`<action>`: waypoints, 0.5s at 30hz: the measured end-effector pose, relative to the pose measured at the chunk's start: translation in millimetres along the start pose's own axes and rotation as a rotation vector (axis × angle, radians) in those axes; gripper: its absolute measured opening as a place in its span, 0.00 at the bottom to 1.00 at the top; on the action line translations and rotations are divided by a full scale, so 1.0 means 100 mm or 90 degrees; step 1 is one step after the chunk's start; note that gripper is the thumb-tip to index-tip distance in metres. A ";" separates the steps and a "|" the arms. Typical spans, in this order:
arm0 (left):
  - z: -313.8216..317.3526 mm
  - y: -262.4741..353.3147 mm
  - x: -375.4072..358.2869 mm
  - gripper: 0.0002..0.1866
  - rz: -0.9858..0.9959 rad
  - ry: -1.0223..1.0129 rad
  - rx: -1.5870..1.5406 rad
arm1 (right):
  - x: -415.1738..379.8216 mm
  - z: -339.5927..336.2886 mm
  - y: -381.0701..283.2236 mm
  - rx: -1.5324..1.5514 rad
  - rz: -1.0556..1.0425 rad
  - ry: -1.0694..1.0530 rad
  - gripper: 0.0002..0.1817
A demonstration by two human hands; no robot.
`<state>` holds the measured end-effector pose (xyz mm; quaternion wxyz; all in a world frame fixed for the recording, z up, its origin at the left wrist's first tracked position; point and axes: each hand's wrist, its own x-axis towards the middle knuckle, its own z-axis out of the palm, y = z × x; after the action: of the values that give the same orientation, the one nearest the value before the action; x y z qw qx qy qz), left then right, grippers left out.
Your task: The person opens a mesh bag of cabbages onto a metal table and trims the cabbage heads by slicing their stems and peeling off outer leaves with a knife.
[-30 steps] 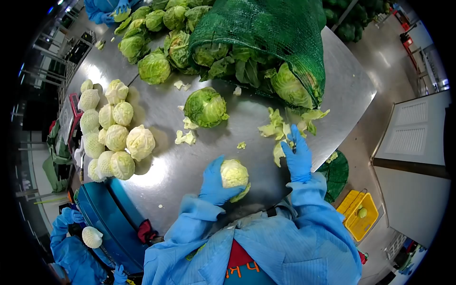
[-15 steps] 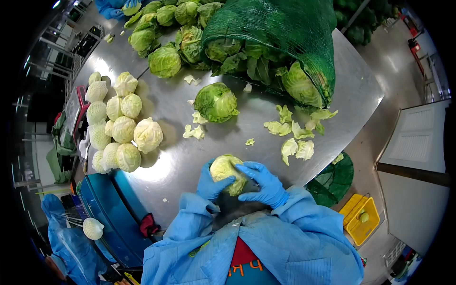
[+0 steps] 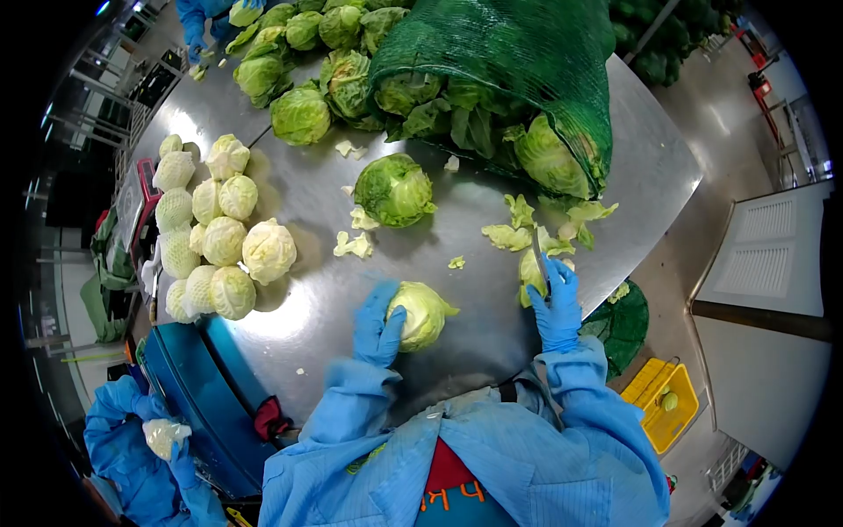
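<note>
A pale trimmed cabbage [image 3: 423, 318] with one leaf edge sticking out to the right sits at the near side of the steel table. My left hand [image 3: 378, 325] cups its left side, thumb in front, the fingertips smeared by motion. To the right, my right hand [image 3: 556, 312] is closed around a knife [image 3: 538, 255], its thin blade pointing away from me over cut-off leaves [image 3: 509, 237]. Beyond the held cabbage lies a greener, untrimmed cabbage [image 3: 394, 191], touched by neither hand.
A green mesh sack [image 3: 500, 53] spills cabbages at the far side. Trimmed cabbages [image 3: 224, 240], some in foam nets, stand at the left beside a blue bin [image 3: 198, 395]. A yellow crate [image 3: 672, 408] is on the floor. Co-workers in blue [image 3: 132, 439] are at lower left and upper left.
My right hand has left the cabbage, moved right to the leaf scraps and now holds the knife. The cabbage has turned, showing a loose leaf edge; my left hand stays beside it.
</note>
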<state>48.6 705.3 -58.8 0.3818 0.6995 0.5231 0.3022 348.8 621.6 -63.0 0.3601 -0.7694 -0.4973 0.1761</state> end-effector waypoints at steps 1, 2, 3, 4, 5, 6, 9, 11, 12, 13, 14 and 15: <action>-0.02 -0.02 0.02 0.35 -0.024 -0.074 -0.092 | 0.03 -0.02 -0.08 0.032 0.006 -0.015 0.30; -0.04 0.01 0.02 0.34 -0.061 -0.088 -0.097 | 0.02 0.00 -0.15 0.064 0.013 -0.030 0.31; -0.06 0.07 0.05 0.33 -0.095 -0.103 -0.101 | -0.01 0.06 -0.19 0.093 0.009 -0.102 0.30; -0.10 0.14 0.08 0.32 -0.128 -0.118 -0.104 | -0.09 0.28 -0.16 0.233 0.075 -0.149 0.30; -0.12 0.24 0.13 0.31 -0.188 -0.125 -0.021 | -0.16 0.49 -0.16 0.375 0.139 -0.197 0.29; -0.12 0.37 0.18 0.30 -0.246 -0.131 0.063 | -0.16 0.55 -0.31 0.466 0.201 -0.257 0.28; 0.01 0.43 0.22 0.30 -0.051 -0.012 0.236 | -0.12 0.66 -0.60 0.681 0.322 -0.355 0.26; 0.21 0.23 0.19 0.38 0.073 -0.011 0.114 | -0.08 0.87 -0.50 0.746 0.317 -0.302 0.25; 0.31 0.09 0.17 0.47 0.055 -0.066 -0.047 | -0.01 0.93 -0.41 0.745 0.301 -0.263 0.24; 0.22 0.18 0.20 0.54 0.134 -0.141 0.081 | 0.09 0.97 -0.31 0.743 0.288 -0.224 0.24; 0.15 0.29 0.22 0.62 0.213 -0.215 0.208 | 0.17 0.98 -0.22 0.739 0.277 -0.187 0.24; 0.12 0.43 0.22 0.70 0.151 -0.250 0.254 | 0.23 0.94 -0.14 0.697 0.290 -0.152 0.24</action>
<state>85.9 716.8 -28.2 0.2925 0.8620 0.4029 0.0950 291.0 681.4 -114.2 0.5988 -0.5343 -0.1943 0.5641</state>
